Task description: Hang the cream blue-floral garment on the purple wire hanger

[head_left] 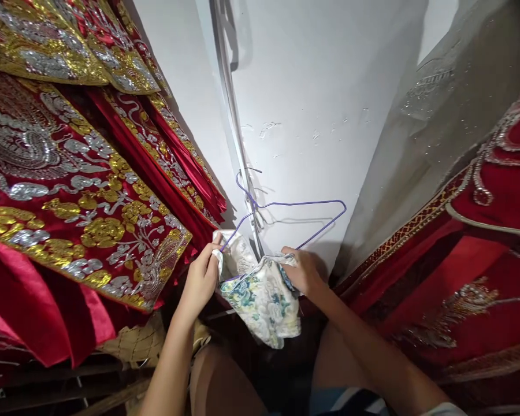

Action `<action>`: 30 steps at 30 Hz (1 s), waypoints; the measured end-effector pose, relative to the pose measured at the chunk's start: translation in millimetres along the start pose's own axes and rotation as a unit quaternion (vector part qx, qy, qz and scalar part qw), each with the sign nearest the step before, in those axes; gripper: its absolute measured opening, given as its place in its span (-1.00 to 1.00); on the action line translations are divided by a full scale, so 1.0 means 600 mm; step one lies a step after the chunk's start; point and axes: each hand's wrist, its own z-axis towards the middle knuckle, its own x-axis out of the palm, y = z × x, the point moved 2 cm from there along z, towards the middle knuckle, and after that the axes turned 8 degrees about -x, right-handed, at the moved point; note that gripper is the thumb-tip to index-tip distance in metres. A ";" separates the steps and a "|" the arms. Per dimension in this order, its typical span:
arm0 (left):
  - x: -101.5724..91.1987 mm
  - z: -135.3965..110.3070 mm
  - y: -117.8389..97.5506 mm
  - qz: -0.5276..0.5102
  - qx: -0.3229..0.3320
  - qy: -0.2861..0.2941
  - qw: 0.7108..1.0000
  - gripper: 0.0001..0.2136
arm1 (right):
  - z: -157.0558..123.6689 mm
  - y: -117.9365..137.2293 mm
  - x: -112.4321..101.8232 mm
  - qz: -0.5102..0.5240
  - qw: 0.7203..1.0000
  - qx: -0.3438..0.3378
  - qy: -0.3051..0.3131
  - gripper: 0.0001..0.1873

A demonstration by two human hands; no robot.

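Note:
A purple wire clothes hanger (pixel 303 203) hangs by its hook near a thin white upright strip. A white garment with a green and yellow floral print (pixel 266 300) hangs around the hanger's lower part, its waist edge spread between my hands. My left hand (pixel 201 280) pinches the garment's left edge beside the hanger's sloping arm. On the other side, my right hand (pixel 303 270) grips the right edge, close to the hanger's other arm. My fingertips are partly hidden by the cloth. The hanger's bottom bar is mostly covered by the garment.
Red garments with gold and silver embroidery (pixel 108 225) hang at the left. More red embroidered cloth (pixel 450 277) hangs at the right, beside a clear plastic cover (pixel 416 121). Behind the hanger stands a white wall (pixel 320 75). A woven basket-like item (pixel 136 341) is low at the left.

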 end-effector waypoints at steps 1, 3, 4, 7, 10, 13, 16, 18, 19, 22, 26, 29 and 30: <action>0.006 0.002 -0.002 -0.019 0.006 -0.005 1.000 -0.71 | -0.003 -0.002 0.006 0.013 1.000 0.004 -0.002 -0.82; 0.004 0.002 0.004 -0.033 0.007 -0.011 0.999 -0.70 | -0.005 -0.009 0.008 0.033 0.999 0.008 0.001 -0.88; -0.003 -0.001 0.009 -0.025 0.003 -0.010 1.000 -0.70 | -0.004 -0.013 0.005 0.032 0.999 0.008 0.002 -0.89; -0.039 -0.016 0.026 0.024 -0.035 -0.005 0.999 -0.70 | 0.003 -0.023 -0.017 -0.014 1.000 0.012 -0.021 -0.88; -0.068 -0.038 0.035 0.008 -0.077 0.003 0.997 -0.68 | 0.008 -0.025 -0.023 -0.018 0.999 0.017 -0.026 -0.90; -0.069 -0.053 0.028 -0.006 -0.058 0.025 0.998 -0.74 | 0.004 -0.015 0.003 0.028 1.000 0.006 -0.007 -0.88; -0.053 -0.047 0.016 0.053 0.015 0.007 0.998 -0.83 | -0.005 -0.001 0.036 0.067 0.998 0.005 0.002 -0.88; -0.040 -0.032 0.011 0.048 0.055 -0.020 0.997 -0.85 | -0.009 0.006 0.048 0.095 0.995 0.003 0.011 -0.88; -0.035 -0.023 0.012 0.027 0.065 -0.038 0.997 -0.86 | -0.010 0.009 0.050 0.105 0.994 0.000 0.016 -0.89; -0.025 0.001 0.016 -0.011 0.070 -0.116 0.991 -0.86 | -0.011 0.018 0.037 0.109 0.992 -0.015 0.054 -0.86; -0.027 0.015 0.018 0.029 0.075 -0.110 0.991 -0.75 | -0.013 0.027 -0.019 0.042 0.991 -0.062 0.108 -0.46; -0.043 0.021 0.015 0.013 0.054 -0.070 0.996 -0.71 | -0.003 0.020 -0.084 -0.032 0.997 -0.065 0.024 -0.30; -0.048 0.024 0.013 0.001 0.049 -0.061 0.997 -0.71 | 0.004 0.014 -0.106 -0.044 0.998 -0.045 -0.024 -0.26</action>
